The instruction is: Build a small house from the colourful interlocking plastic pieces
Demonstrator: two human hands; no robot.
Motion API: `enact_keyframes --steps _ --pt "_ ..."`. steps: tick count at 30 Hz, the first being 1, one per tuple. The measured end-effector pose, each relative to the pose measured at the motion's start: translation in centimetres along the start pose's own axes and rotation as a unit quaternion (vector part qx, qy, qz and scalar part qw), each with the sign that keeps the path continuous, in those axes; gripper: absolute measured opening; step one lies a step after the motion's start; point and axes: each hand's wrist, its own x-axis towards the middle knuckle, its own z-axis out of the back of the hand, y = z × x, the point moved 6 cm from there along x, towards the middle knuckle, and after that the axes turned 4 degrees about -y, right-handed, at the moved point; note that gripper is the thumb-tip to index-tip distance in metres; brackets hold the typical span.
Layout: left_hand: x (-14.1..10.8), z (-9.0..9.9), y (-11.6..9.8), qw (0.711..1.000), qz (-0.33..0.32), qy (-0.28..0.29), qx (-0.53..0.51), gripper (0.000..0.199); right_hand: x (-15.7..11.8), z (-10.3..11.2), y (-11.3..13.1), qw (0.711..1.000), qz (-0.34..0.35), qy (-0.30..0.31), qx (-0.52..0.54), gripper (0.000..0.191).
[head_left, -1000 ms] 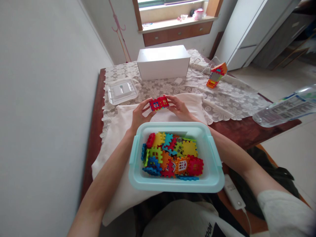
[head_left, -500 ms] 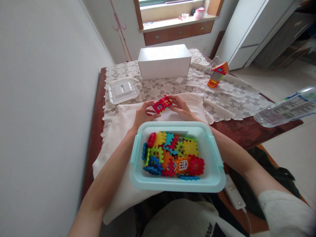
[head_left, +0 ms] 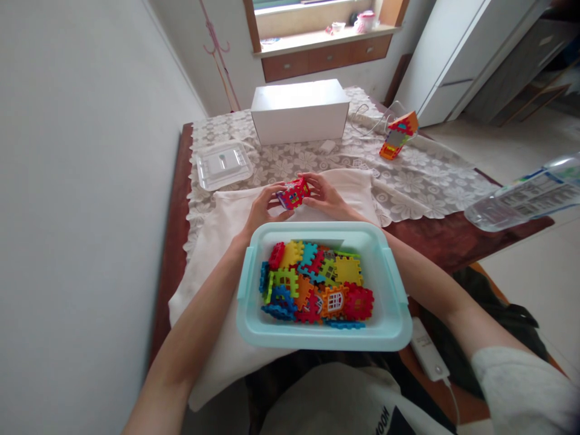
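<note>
Between my hands, above the white cloth [head_left: 226,223], is a small red assembly of interlocking building blocks [head_left: 294,194] with window openings. My left hand [head_left: 266,208] grips its left end, fingers behind and thumb below. From the other side, my right hand [head_left: 325,198] holds the right end between thumb and fingers. Nearer to me stands a light teal plastic bin [head_left: 394,326]. Loose interlocking blocks [head_left: 348,272] in red, yellow, blue, green and orange lie in it, some with window grids.
A white box [head_left: 301,124] stands at the back of the table, with a clear plastic lid [head_left: 224,166] to its left. On the right are a built block house [head_left: 397,138] and a large clear bottle [head_left: 521,202]. A white power strip [head_left: 428,350] lies below right of the bin.
The red block assembly has been turned in my hands, so it now shows more than one side. My right fingers have shifted on it. The bin and the other things stay put.
</note>
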Motion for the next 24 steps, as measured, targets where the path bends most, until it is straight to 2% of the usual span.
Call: enact_keyframes --steps 3,6,9,12,20,24 --pt "0.0 0.0 -0.5 0.999 -0.022 0.000 0.038 0.078 0.2 0.3 -0.7 1.000 -0.008 -0.019 -0.016 0.067" --pt "0.0 0.2 -1.1 0.997 -0.038 -0.027 0.063 0.082 0.3 0.5 -1.4 0.999 -0.016 -0.027 -0.024 0.067" --pt "-0.2 0.5 -1.3 0.996 -0.044 -0.060 0.054 0.083 0.3 0.6 -1.5 0.999 -0.012 -0.022 -0.038 0.064" --pt "-0.2 0.6 -0.8 0.996 -0.036 -0.068 0.045 0.085 0.2 0.6 -1.2 0.999 -0.007 -0.016 -0.045 0.062" --pt "0.1 0.3 0.9 0.997 0.011 -0.014 0.076 0.105 0.3 0.4 -1.7 0.999 0.019 -0.022 0.035 0.070" --pt "-0.3 -0.6 0.9 0.995 -0.008 0.029 0.090 0.113 0.2 0.0 -1.7 0.997 0.070 -0.018 0.015 0.061"
